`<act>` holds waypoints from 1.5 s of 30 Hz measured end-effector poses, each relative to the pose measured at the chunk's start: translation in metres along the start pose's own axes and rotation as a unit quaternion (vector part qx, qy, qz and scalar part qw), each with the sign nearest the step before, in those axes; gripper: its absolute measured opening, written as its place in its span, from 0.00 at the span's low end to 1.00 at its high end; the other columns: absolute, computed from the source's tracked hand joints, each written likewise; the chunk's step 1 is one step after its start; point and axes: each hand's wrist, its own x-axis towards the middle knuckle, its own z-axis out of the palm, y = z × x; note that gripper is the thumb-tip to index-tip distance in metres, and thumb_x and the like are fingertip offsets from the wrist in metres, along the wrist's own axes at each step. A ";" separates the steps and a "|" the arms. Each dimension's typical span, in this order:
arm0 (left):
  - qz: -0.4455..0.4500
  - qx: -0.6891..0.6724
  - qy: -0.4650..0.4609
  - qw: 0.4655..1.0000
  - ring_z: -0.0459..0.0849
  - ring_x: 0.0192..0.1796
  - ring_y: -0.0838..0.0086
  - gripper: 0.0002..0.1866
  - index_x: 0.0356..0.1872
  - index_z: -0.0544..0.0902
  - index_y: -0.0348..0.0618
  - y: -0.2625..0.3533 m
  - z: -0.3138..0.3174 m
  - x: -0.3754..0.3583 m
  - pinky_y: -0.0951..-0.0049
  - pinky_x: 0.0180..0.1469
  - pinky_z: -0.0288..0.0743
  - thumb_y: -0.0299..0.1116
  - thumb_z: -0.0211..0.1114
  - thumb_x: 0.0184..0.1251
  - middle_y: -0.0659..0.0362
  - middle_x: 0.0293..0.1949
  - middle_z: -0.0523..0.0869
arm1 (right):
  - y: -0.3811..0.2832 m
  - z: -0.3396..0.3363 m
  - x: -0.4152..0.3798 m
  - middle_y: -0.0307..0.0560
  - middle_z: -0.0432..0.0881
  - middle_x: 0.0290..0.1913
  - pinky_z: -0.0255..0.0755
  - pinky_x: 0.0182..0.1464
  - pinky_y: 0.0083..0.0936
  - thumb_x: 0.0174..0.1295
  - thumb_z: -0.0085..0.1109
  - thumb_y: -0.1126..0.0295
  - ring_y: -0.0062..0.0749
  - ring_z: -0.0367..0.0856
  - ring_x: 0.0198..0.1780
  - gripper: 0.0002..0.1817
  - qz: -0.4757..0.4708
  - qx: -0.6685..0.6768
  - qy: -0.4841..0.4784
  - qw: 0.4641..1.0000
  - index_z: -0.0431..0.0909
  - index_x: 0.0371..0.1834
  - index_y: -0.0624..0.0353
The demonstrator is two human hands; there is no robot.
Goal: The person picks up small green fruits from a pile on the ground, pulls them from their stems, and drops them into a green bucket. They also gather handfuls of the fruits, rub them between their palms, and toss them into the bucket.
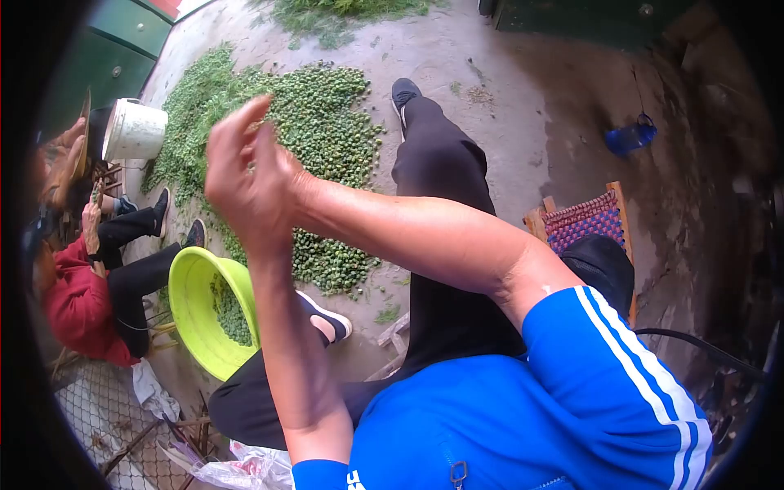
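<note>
Tub (189,298): smooth plastic, soft gloss. Bucket (140,135): plastic, smudged. Floor (523,122): matt, rough, concrete-like. Seat (576,229): woven cord; frame (618,206), wood. Trousers (441,147): matt cloth. Top (457,400): smooth cloth.

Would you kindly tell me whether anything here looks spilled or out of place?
A dark patch on the floor near the blue container looks damp, unlike the paler area beside it. The loose green pile seems deliberately spread.

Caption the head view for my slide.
Two blurred bare hands, close together, with small green produce spread across the floor and a lime-green tub nearby.
</note>
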 end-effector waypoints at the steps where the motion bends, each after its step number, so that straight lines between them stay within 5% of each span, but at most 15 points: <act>1: -0.025 0.044 0.022 0.998 0.81 0.40 0.76 0.10 0.45 0.82 0.42 -0.008 -0.015 -0.012 0.77 0.40 0.76 0.22 0.61 0.63 0.59 0.41 0.83 | -0.012 0.013 -0.007 0.45 0.78 0.42 0.75 0.47 0.31 0.73 0.29 0.53 0.32 0.76 0.51 0.24 0.058 -0.094 0.128 0.986 0.75 0.39 0.58; 3: -0.064 -0.095 0.085 0.990 0.80 0.40 0.80 0.07 0.43 0.81 0.38 -0.039 -0.033 -0.036 0.80 0.40 0.74 0.22 0.60 0.65 0.60 0.41 0.82 | -0.026 0.046 -0.025 0.45 0.77 0.42 0.76 0.46 0.31 0.73 0.27 0.51 0.33 0.76 0.48 0.26 0.117 -0.073 0.170 0.976 0.75 0.38 0.57; 5: -0.124 0.052 0.077 0.988 0.78 0.39 0.80 0.09 0.45 0.80 0.37 -0.034 -0.054 -0.053 0.81 0.41 0.74 0.22 0.60 0.65 0.60 0.41 0.79 | -0.027 0.057 -0.030 0.52 0.75 0.47 0.77 0.50 0.36 0.73 0.23 0.48 0.43 0.76 0.53 0.30 0.120 -0.070 0.165 0.976 0.73 0.43 0.63; 9: -0.159 -0.082 0.085 0.980 0.75 0.35 0.84 0.16 0.50 0.79 0.38 -0.044 -0.056 -0.072 0.84 0.38 0.72 0.19 0.65 0.59 0.63 0.40 0.74 | -0.022 0.064 -0.037 0.56 0.73 0.53 0.73 0.57 0.40 0.72 0.19 0.47 0.45 0.74 0.57 0.33 0.136 -0.098 0.127 0.978 0.67 0.54 0.65; 12: -0.183 -0.051 0.041 0.981 0.76 0.36 0.84 0.23 0.55 0.77 0.38 -0.037 -0.054 -0.070 0.85 0.39 0.73 0.19 0.67 0.57 0.62 0.41 0.74 | -0.025 0.074 -0.045 0.57 0.71 0.60 0.66 0.63 0.44 0.71 0.14 0.45 0.44 0.69 0.62 0.36 0.167 -0.149 0.091 0.970 0.62 0.62 0.65; 19: -0.166 0.044 0.008 0.985 0.79 0.33 0.84 0.18 0.50 0.80 0.38 -0.045 -0.056 -0.065 0.84 0.37 0.75 0.22 0.68 0.57 0.60 0.39 0.76 | -0.021 0.063 -0.044 0.58 0.71 0.59 0.63 0.65 0.46 0.71 0.18 0.45 0.44 0.67 0.64 0.36 0.204 -0.170 0.078 0.961 0.64 0.62 0.66; 24: -0.237 -0.053 0.014 0.970 0.80 0.32 0.84 0.20 0.52 0.77 0.38 -0.060 -0.060 -0.072 0.86 0.33 0.76 0.22 0.68 0.57 0.58 0.42 0.77 | -0.016 0.055 -0.044 0.59 0.72 0.58 0.66 0.63 0.45 0.72 0.19 0.45 0.44 0.69 0.61 0.36 0.210 -0.170 0.087 0.959 0.65 0.60 0.67; 33: -0.196 0.051 0.003 0.979 0.80 0.33 0.83 0.22 0.55 0.76 0.40 -0.055 -0.059 -0.070 0.84 0.36 0.77 0.22 0.67 0.57 0.56 0.47 0.74 | -0.013 0.049 -0.041 0.57 0.73 0.56 0.70 0.60 0.44 0.72 0.18 0.47 0.44 0.71 0.58 0.36 0.219 -0.193 0.072 0.954 0.68 0.57 0.69; 40: -0.184 0.008 0.030 0.982 0.78 0.32 0.85 0.21 0.54 0.77 0.40 -0.058 -0.061 -0.070 0.85 0.35 0.75 0.20 0.65 0.58 0.58 0.45 0.73 | -0.011 0.046 -0.042 0.59 0.73 0.54 0.67 0.63 0.42 0.73 0.18 0.49 0.47 0.71 0.57 0.35 0.230 -0.142 0.093 0.958 0.68 0.56 0.71; 45: -0.129 0.095 -0.060 0.985 0.76 0.29 0.86 0.20 0.53 0.77 0.42 -0.063 -0.064 -0.068 0.86 0.31 0.74 0.20 0.63 0.58 0.60 0.43 0.74 | -0.011 0.048 -0.045 0.61 0.73 0.54 0.64 0.65 0.42 0.73 0.19 0.52 0.47 0.71 0.58 0.33 0.216 -0.177 0.127 0.952 0.67 0.56 0.71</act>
